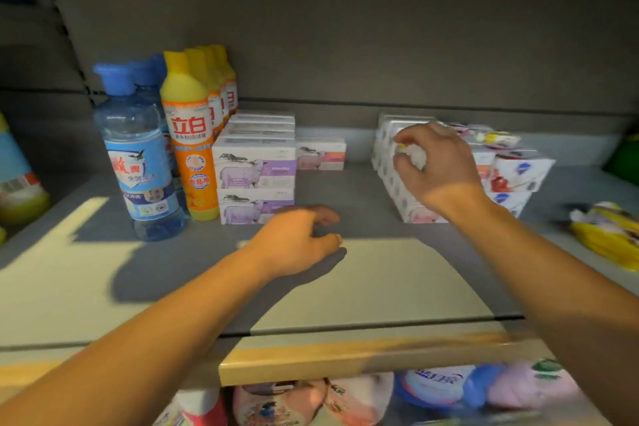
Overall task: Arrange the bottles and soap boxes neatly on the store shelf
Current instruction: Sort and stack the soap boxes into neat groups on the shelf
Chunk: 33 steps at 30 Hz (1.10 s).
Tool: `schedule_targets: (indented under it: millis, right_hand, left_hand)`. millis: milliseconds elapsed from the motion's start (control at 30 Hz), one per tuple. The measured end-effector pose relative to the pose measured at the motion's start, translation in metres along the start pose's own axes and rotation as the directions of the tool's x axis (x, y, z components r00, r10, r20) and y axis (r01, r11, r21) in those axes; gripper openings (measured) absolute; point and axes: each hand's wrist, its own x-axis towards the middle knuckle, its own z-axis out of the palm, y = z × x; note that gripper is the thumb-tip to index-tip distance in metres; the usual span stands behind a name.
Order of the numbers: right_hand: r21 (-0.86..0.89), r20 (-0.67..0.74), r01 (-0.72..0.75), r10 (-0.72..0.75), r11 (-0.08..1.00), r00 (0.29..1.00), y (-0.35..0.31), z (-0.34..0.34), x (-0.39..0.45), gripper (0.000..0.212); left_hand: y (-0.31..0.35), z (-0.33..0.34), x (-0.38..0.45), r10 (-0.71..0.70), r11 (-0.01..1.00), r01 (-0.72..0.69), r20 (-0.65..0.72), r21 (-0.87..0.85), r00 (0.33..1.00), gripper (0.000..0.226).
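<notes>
On the grey shelf (363, 204) stand blue-capped clear bottles (138, 156) and a row of orange-and-yellow bottles (188, 142) at the left. To their right, purple sheep soap boxes (255, 169) are stacked two high in a row, with one pink sheep box (321, 156) lying behind. A white-and-red soap box stack (511, 176) sits at the right. My left hand (294, 242) hovers over the shelf just in front of the purple boxes, fingers loosely curled, empty. My right hand (432, 162) reaches over the white boxes, fingers bent above them; no firm hold shows.
A blue-and-yellow bottle (17, 176) stands at the far left edge. A yellow packet (608, 235) lies at the right, something green (626, 152) behind it. Below the shelf's wooden lip (345, 356), bagged goods (363, 398) fill the lower level.
</notes>
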Motion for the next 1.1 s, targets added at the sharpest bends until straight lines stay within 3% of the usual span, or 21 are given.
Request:
schedule_targets:
  millis: [100,200,267,433,533,667,733,800,867,967,1033,1100]
  right_hand:
    - [-0.140,-0.002,-0.120,0.121,0.983,0.993,0.039,-0.026,-0.002,0.040]
    - [-0.334,0.176,-0.181,0.250,0.925,0.952,0.073,-0.031,-0.001,0.069]
    - [-0.386,0.232,-0.152,0.255,0.910,0.939,0.088,-0.025,-0.004,0.078]
    - [-0.379,0.035,-0.101,0.123,0.920,0.992,0.096,-0.015,-0.010,0.072]
    - [-0.227,0.007,-0.139,0.144,0.964,0.990,0.090,-0.027,-0.012,0.060]
    - [-0.003,-0.081,0.013,-0.013,1.000,0.997,0.058,-0.039,-0.026,0.052]
    - [0.141,-0.035,-0.018,0.023,0.990,0.999,0.034,-0.037,-0.034,0.052]
    - [0.264,0.079,-0.139,0.123,0.954,0.989,0.011,-0.028,-0.041,0.050]
    - [0.393,0.200,-0.283,0.219,0.875,0.955,-0.006,-0.014,-0.052,0.041]
    - [0.582,0.276,-0.427,0.326,0.692,0.904,-0.017,0.008,-0.070,0.033]
    - [0.690,0.317,-0.474,0.361,0.546,0.877,-0.016,0.019,-0.079,0.041]
    - [0.766,0.391,-0.491,0.305,0.415,0.868,-0.010,0.026,-0.085,0.060]
  left_hand:
    - [0.016,0.013,0.016,-0.009,0.995,0.007,-0.021,-0.100,1.000,0.033]
    - [0.020,0.026,0.025,-0.013,0.987,-0.002,-0.093,-0.159,0.996,0.028]
    - [0.017,0.030,0.028,-0.024,0.977,-0.005,-0.133,-0.214,0.991,0.026]
    - [0.009,0.028,0.030,-0.051,0.937,0.002,-0.133,-0.350,0.990,0.022]
    - [0.011,0.026,0.031,-0.050,0.920,-0.010,-0.142,-0.393,0.989,0.021]
    - [0.014,0.019,0.027,-0.041,0.883,-0.033,-0.147,-0.468,0.988,0.030]
    - [0.016,0.014,0.023,-0.026,0.850,-0.066,-0.167,-0.522,0.986,0.047]
    - [0.017,0.011,0.019,0.009,0.758,-0.111,-0.161,-0.642,0.987,0.054]
    - [0.016,0.011,0.017,0.037,0.674,-0.115,-0.123,-0.730,0.992,0.041]
    - [0.011,0.009,0.018,-0.067,0.698,-0.007,-0.075,-0.716,0.995,0.017]
    - [0.008,0.007,0.019,-0.172,0.605,0.095,-0.013,-0.790,0.985,0.015]
    - [0.007,0.005,0.019,-0.257,0.477,0.167,0.045,-0.863,0.965,0.020]
